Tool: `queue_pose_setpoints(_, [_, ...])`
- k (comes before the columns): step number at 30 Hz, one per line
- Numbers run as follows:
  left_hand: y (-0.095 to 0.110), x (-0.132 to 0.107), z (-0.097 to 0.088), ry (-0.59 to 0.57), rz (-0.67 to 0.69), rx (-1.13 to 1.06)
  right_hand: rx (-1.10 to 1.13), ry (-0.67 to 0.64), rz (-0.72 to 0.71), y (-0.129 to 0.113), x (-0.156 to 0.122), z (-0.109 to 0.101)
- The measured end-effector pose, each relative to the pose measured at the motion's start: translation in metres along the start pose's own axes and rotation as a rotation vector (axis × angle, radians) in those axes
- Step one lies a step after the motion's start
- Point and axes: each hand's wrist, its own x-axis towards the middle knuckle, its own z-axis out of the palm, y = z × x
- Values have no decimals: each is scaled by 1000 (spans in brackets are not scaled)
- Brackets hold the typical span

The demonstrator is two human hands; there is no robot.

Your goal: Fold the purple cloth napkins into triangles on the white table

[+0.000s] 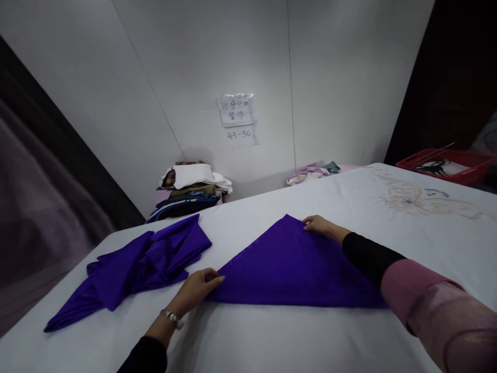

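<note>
My left hand (200,287) is curled at the left corner of the cloth (287,269), thumb stretched over its edge; whether that corner is caught between thumb and fingers I cannot tell. My right hand (319,225) has its fingertips drawn together on the right slanting edge, just below the peak, and looks to be pinching it lightly. The cloth lies flat between my hands as a purple triangle, long edge toward me, peak pointing away. My right sleeve (411,290) crosses over its right side and hides part of that corner.

I judge it light and soft, with nothing fragile about it; the smooth face may slide a little on the white tabletop (272,342) beneath. Being limp, it would likely ripple if pushed from the middle, so the corners, the peak and the edges are the places to take hold, thumb above and fingers under, with all layers together.

Beyond my left hand, near but apart from the cloth, lies a crumpled purple heap (143,264). Farther off, by the wall, sits a stack (192,189) of folded fabrics; far right, a red basket (471,165).
</note>
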Motion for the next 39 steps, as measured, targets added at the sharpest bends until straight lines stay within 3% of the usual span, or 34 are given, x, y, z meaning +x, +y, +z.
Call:
queue_pose_setpoints(3, [-14,-8,-7,-28,-5,-53,-42,51,-70,-2,2,1])
queue_pose_setpoints(7, [-23,-8,-9,52,-57,-127,-135,125,-109,-8,7,4])
queue_pose_setpoints(16, [-15,-14,9,265,-115,74,-314,190,-172,-11,12,16])
queue_pose_setpoints(25, [-17,-20,17,324,-157,264,-503,248,-196,-1,7,16])
queue_pose_setpoints(29, [-12,-30,14,307,-143,297,-553,240,-192,14,-12,-1])
queue_pose_setpoints(33, [-17,-57,9,267,-200,243,-596,182,-232,32,-51,-13])
queue_pose_setpoints(39, [-71,-122,15,261,-282,192,-602,32,-340,50,-116,-12])
